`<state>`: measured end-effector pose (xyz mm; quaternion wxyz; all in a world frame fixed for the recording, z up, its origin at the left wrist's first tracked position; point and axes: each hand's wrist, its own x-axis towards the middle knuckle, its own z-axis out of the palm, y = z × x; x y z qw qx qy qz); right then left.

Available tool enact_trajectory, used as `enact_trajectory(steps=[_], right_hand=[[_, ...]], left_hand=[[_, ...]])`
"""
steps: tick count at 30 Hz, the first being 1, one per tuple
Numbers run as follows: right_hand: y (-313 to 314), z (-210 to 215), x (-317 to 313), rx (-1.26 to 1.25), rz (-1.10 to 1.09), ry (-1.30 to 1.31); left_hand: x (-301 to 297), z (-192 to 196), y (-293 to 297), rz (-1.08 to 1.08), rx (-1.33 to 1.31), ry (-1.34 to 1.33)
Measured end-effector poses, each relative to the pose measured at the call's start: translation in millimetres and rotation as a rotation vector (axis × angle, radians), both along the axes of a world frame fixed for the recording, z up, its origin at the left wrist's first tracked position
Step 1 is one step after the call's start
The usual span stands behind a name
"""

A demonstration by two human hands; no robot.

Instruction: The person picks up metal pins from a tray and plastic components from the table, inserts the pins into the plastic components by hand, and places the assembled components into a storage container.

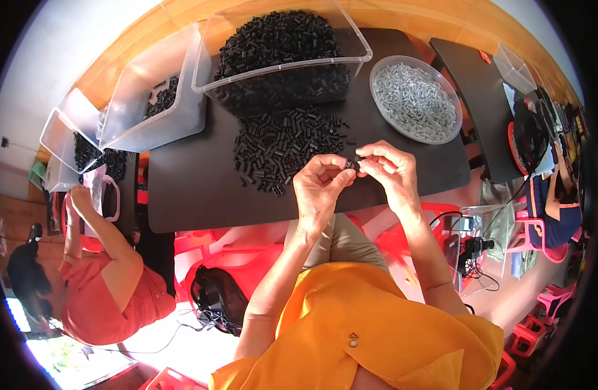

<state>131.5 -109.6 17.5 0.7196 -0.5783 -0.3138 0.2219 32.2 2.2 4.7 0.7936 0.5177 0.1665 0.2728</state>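
Note:
My left hand (319,184) and my right hand (388,168) meet above the front edge of a black table (195,188). Between their fingertips they pinch one small black plastic part (352,166). Just beyond the hands lies a loose heap of several similar black parts (279,146). A round clear bowl of small silvery metal pieces (414,99) stands to the right of the heap, past my right hand.
A clear plastic bin full of black parts (279,55) stands behind the heap, another clear bin (157,97) to its left. A person in a red shirt (107,286) works at the left. Another black table (484,97) and a seated person (559,201) are on the right.

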Motion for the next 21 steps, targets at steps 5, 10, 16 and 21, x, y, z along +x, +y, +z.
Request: enact_trajectory(steps=[5,10,16,21], right_hand=[[0.3,1.0,3.9,-0.019,0.038,0.053],[-2.0,-6.4,3.6,0.019,0.059,0.290],[2.4,3.1,-0.7,-0.003,-0.015,0.242],[1.4,-4.7,3.5,-0.013,0.040,0.112]], left_hand=[[-1.4,2.7,-0.7,-0.033,-0.022,0.041],[-5.0,0.2,-1.0,-0.062,-0.029,0.032],[-7.8,0.2,1.0,-0.030,0.007,0.057],[-8.2,5.2,-1.2,-0.048,0.008,0.087]])
